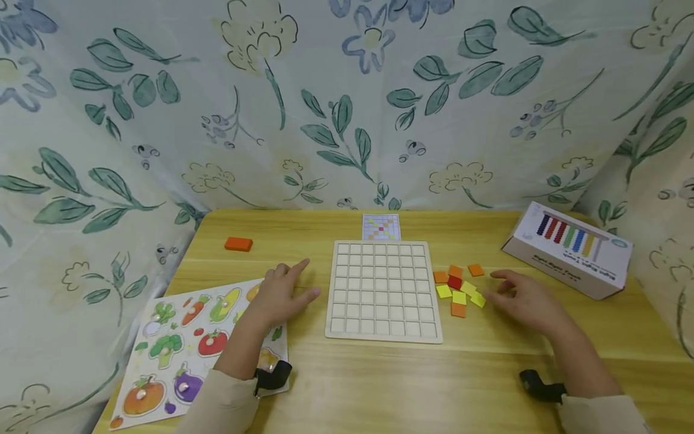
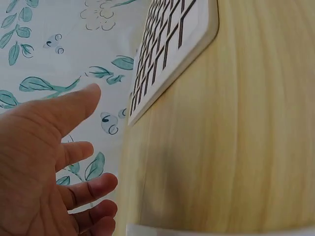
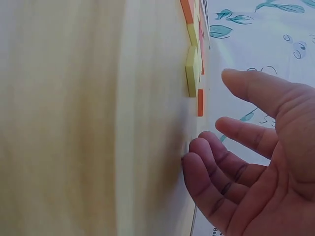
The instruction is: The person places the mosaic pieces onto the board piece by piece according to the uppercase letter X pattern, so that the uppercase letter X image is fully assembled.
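A pale wooden grid board [image 1: 383,290] with square cells lies on the table between the two hands. To its left, my left hand [image 1: 282,293] hovers partly over a vegetable puzzle board, fingers relaxed and holding nothing. The left wrist view shows that hand [image 2: 39,167] apart from the grid board [image 2: 197,37]. Several orange, yellow and red square tiles lie in a loose pile right of the board, among them a red tile [image 1: 454,282] and a yellow tile [image 1: 478,299]. My right hand [image 1: 523,301] is just right of this pile, loosely curled and holding nothing.
Behind the grid board lies a small pattern card [image 1: 381,220]. An orange-red block [image 1: 238,244] sits at the back left. The vegetable puzzle board [image 1: 154,343] covers the left side. A white box [image 1: 569,250] stands at the back right, and a floral cloth [image 1: 347,120] hangs behind the table.
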`<state>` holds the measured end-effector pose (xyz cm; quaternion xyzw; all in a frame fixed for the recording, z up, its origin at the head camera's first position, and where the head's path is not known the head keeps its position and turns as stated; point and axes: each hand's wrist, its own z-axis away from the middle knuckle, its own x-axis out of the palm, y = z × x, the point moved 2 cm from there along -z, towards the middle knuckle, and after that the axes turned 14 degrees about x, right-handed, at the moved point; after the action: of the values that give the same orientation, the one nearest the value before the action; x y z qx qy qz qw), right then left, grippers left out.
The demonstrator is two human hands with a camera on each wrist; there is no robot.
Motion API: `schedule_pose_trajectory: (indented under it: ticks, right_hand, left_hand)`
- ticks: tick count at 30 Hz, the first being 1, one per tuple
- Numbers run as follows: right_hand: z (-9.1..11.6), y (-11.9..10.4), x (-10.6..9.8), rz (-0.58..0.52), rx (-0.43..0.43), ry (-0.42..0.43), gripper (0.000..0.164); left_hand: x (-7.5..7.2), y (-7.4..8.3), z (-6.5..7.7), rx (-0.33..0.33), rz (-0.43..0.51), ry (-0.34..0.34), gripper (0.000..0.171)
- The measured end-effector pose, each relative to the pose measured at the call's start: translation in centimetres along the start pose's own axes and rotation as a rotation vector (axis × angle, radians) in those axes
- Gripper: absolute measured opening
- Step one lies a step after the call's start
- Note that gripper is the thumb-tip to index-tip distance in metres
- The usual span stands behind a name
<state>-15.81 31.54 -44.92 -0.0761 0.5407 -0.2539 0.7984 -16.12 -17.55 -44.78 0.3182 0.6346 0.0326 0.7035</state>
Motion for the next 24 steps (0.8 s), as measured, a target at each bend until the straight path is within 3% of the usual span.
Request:
schedule_pose_trajectory:
  ticks: [6, 11, 24]
  right_hand:
    - [0.5, -0.2, 1.0, -0.041, 0.033, -0.028, 0.066]
    - [0.9, -0.7, 1.7, -0.071, 0.032, -0.024, 0.056]
    - [0.8, -0.3, 2.8, -0.119, 0.028, -0.026, 0.048]
  left_hand:
    - [1.9, 1.4, -0.9, 0.030, 0.102, 0.000, 0.070]
    - [3.1, 2.2, -1.2, 0.023, 0.151, 0.052, 0.063]
    - [5.4, 2.4, -1.2, 0.023, 0.066, 0.185, 0.046]
